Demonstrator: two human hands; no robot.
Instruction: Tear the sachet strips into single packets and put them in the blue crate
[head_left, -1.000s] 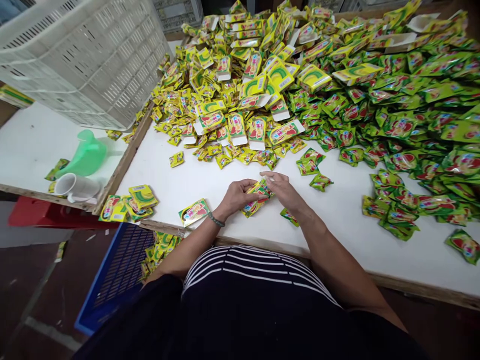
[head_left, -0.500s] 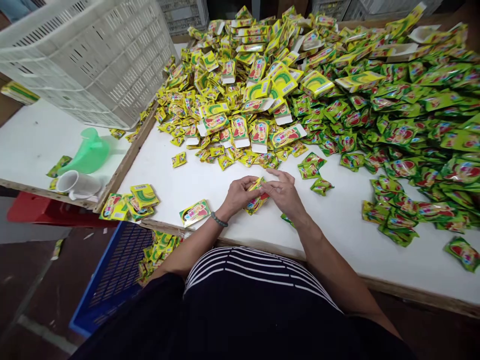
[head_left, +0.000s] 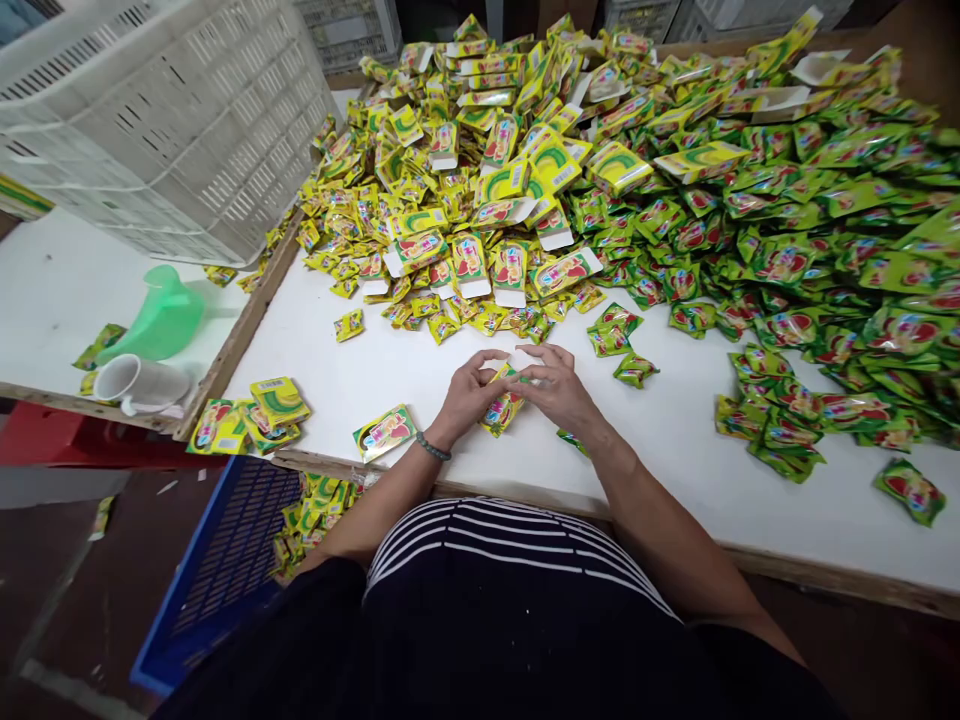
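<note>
A small yellow-green box (head_left: 501,408) is held between both hands over the white table, close to its front edge. My left hand (head_left: 471,393) grips the box from the left, and a beaded bracelet circles that wrist. My right hand (head_left: 556,388) has its fingers closed at the box's upper right end, where a white flap shows. On the table to the left lies another flat box (head_left: 385,432). Beyond the hands spreads a heap of yellow packets and boxes (head_left: 469,262). Green packets (head_left: 787,258) are piled on the right.
A white crate (head_left: 172,130) stands at the upper left. Near it are a green scoop (head_left: 161,318) and a white mug (head_left: 141,383). Several boxes (head_left: 279,398) lie at the left front edge. Below the table is a blue crate (head_left: 217,560) with packets.
The box in my hands now shows a white flap at its upper end. My right fingers have drawn closer together over it. The whole view has shifted slightly.
</note>
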